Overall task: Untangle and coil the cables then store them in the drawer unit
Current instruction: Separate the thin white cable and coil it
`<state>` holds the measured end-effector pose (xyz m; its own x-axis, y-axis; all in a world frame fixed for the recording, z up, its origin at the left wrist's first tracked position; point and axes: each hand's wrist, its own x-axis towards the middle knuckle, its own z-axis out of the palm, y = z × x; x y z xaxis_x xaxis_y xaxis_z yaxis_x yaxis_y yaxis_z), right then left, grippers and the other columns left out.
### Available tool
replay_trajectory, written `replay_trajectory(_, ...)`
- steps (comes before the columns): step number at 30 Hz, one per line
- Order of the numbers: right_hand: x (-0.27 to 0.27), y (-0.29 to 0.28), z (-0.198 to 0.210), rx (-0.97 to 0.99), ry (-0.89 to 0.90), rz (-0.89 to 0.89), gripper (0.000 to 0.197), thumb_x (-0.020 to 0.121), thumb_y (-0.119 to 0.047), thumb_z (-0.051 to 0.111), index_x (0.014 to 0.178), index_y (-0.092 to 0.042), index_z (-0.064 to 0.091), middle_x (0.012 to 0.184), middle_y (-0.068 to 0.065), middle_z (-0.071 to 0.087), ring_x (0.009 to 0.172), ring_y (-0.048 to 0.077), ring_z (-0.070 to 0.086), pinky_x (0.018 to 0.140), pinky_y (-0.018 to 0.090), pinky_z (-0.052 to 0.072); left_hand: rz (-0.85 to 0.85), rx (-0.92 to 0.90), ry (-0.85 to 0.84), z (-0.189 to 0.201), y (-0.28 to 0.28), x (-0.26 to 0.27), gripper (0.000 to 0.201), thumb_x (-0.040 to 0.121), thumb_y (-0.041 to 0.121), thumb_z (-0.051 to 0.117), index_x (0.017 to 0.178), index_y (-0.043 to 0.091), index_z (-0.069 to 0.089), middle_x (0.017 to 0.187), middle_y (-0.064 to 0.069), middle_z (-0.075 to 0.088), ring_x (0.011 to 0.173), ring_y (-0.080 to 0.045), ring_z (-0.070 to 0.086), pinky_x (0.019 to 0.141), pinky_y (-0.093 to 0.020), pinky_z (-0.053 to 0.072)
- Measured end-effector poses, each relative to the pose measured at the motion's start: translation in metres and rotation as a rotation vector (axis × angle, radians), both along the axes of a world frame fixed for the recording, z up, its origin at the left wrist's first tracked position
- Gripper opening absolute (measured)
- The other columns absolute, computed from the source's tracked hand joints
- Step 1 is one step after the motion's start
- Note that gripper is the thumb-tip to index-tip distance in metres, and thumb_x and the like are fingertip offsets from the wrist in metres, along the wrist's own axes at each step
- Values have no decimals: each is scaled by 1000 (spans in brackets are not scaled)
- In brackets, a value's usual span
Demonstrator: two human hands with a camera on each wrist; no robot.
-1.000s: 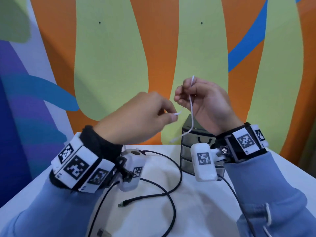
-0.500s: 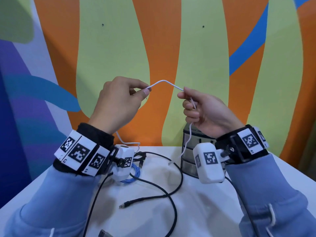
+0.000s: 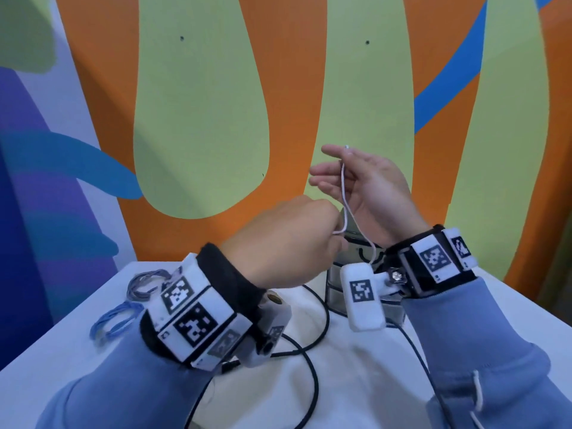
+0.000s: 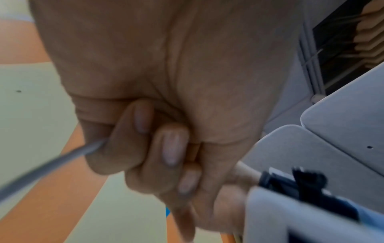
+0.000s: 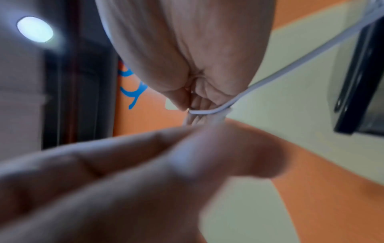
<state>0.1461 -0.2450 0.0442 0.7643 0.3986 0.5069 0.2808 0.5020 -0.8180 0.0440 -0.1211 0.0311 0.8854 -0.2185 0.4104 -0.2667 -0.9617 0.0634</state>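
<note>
White thin cable (image 3: 343,193) hangs from my right hand (image 3: 368,187), pinched; my left hand (image 3: 288,239) grips its loop, hiding most of the grey drawer unit (image 3: 335,292).

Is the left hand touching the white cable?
Touching. The left wrist view shows the left hand with fingers curled round the white cable, which comes straight out of the fist.

Head cam looks forward and down over both wrists at the tabletop (image 3: 387,382) and painted wall. Each wrist cam sits super close, aimed up along its palm. All three catch the white cable (image 3: 344,193).
</note>
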Motion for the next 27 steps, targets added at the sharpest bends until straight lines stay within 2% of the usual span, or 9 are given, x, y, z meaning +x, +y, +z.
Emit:
replay_trajectory(3,-3,2,-2,-181,-103,-107,31,112,-17,45,121,3,68,73,9,72,59,15,66,57,20,52,-78,-131,-68,16,8,-11,39,103,33,66,67,22,58,55,15,55,60,-10,54,58,-35,36)
replay_trajectory(4,-5,3,-3,-232,-147,-121,30,111,-18,49,113,1,72,70,9,69,56,17,62,54,22,49,-122,-229,-68,20,13,-13,36,102,32,68,67,25,62,55,21,57,55,1,34,60,-30,39)
replay_trajectory(5,-7,3,-4,-280,-199,-114,30,110,-18,52,104,1,74,67,12,66,53,21,58,50,23,45,-178,-338,-75,24,19,-15,33,101,33,70,69,26,67,58,23,62,107,-3,36,65,-26,46)
replay_trajectory(6,-9,3,-4,-326,-246,-91,32,109,-19,53,96,2,74,64,14,63,47,21,51,46,24,40,-220,-427,-89,27,26,-14,29,99,36,72,73,23,73,65,15,70,74,-7,71,70,-29,50)
replay_trajectory(8,-13,2,-3,-399,-286,-43,33,108,-21,54,99,2,75,57,12,56,40,16,36,41,22,27,-262,-555,-197,31,37,-15,28,97,38,77,80,16,78,70,0,72,65,-24,58,63,-37,43)
replay_trajectory(12,-19,-4,3,-440,-240,121,34,109,-27,48,100,-6,74,53,0,28,47,13,18,46,24,15,-234,-827,-376,31,58,-9,29,85,35,88,82,8,78,53,8,37,55,-12,30,52,-27,25)
replay_trajectory(15,-24,-6,8,-399,-169,310,36,110,-27,42,93,-10,69,50,-5,22,44,11,13,44,24,12,-186,-920,-467,25,61,0,36,79,36,93,77,5,75,53,9,34,53,-10,29,51,-24,25)
replay_trajectory(22,-25,-3,13,-25,-14,467,43,111,-17,35,145,6,49,67,-5,52,42,4,32,47,18,30,-88,-921,-340,4,54,25,42,98,55,69,80,18,79,62,-5,39,57,-19,34,57,-34,28)
replay_trajectory(27,-16,7,6,194,-20,238,40,112,-10,38,147,9,40,93,10,77,74,16,72,69,20,57,-111,-707,61,-4,21,26,10,107,25,61,112,23,69,60,3,53,51,-16,49,56,-33,44)
